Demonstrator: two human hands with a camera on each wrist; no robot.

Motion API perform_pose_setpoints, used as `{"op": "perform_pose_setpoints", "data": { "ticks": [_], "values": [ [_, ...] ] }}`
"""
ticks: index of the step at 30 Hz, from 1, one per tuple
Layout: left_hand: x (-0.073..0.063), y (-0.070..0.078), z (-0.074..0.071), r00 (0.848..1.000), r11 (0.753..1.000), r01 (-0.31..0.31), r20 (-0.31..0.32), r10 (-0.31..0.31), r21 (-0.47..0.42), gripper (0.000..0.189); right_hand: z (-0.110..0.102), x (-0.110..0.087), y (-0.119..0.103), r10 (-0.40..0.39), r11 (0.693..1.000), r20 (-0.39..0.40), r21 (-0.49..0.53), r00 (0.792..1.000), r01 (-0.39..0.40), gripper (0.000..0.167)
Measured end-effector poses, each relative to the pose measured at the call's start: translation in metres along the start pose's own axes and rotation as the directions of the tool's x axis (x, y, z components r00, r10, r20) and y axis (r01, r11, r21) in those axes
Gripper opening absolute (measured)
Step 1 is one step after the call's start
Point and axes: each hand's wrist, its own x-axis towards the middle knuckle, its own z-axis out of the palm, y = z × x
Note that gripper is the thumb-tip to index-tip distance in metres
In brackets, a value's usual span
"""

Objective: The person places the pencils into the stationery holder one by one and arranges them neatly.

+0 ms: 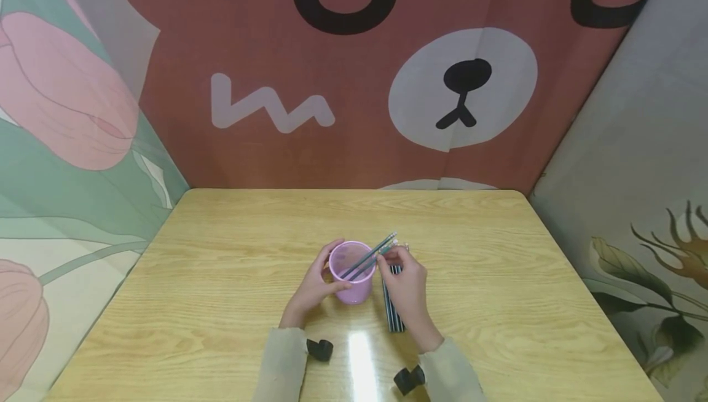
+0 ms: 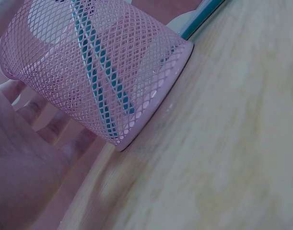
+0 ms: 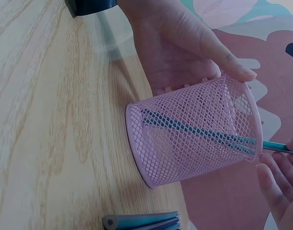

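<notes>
A pink mesh pencil cup (image 1: 354, 294) stands upright on the wooden table. My left hand (image 1: 313, 287) holds it from the left, the thumb near the front of the rim and the fingers around the far side. Two teal pencils (image 2: 105, 62) lean inside, their lower ends low in the cup and their upper ends out over its right rim. There my right hand (image 1: 408, 285) pinches a pencil (image 3: 272, 145) between thumb and fingers. Below the right hand, several dark striped pencils (image 1: 393, 316) lie side by side on the table, partly hidden by it.
The wooden table (image 1: 232, 254) reaches back to a curtain (image 1: 265, 162) with a bear face. Patterned cloths hang at left and right. A black wrist device (image 1: 319, 350) sits at the left sleeve, another black device (image 1: 409, 380) at the right.
</notes>
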Motion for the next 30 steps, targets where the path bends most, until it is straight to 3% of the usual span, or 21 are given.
{"op": "perform_pose_setpoints", "data": {
  "ticks": [10,15,18,23,30],
  "values": [
    [0.000,0.000,0.000,1.000,1.000,0.017,-0.001,-0.017,0.000,0.092,0.000,-0.001,0.006,0.026,0.999,0.026,-0.027,0.999,-0.025,0.010],
    [0.001,-0.001,0.000,1.000,1.000,0.025,-0.005,-0.025,0.007,0.092,-0.003,-0.001,0.010,0.067,0.996,0.090,-0.065,0.994,-0.061,0.014],
    [0.001,-0.002,0.000,1.000,1.000,0.027,-0.004,-0.027,0.012,0.093,-0.008,0.002,0.014,0.131,0.986,0.155,-0.124,0.979,-0.112,0.018],
    [0.001,-0.002,-0.001,0.999,0.999,0.036,-0.003,-0.036,0.006,0.093,-0.019,0.006,0.028,0.285,0.935,0.239,-0.283,0.928,-0.214,0.021],
    [-0.001,0.001,0.000,0.998,0.998,0.058,-0.012,-0.058,-0.007,0.094,-0.031,0.010,0.044,0.423,0.839,0.225,-0.462,0.878,-0.286,0.021]
  ]
}}
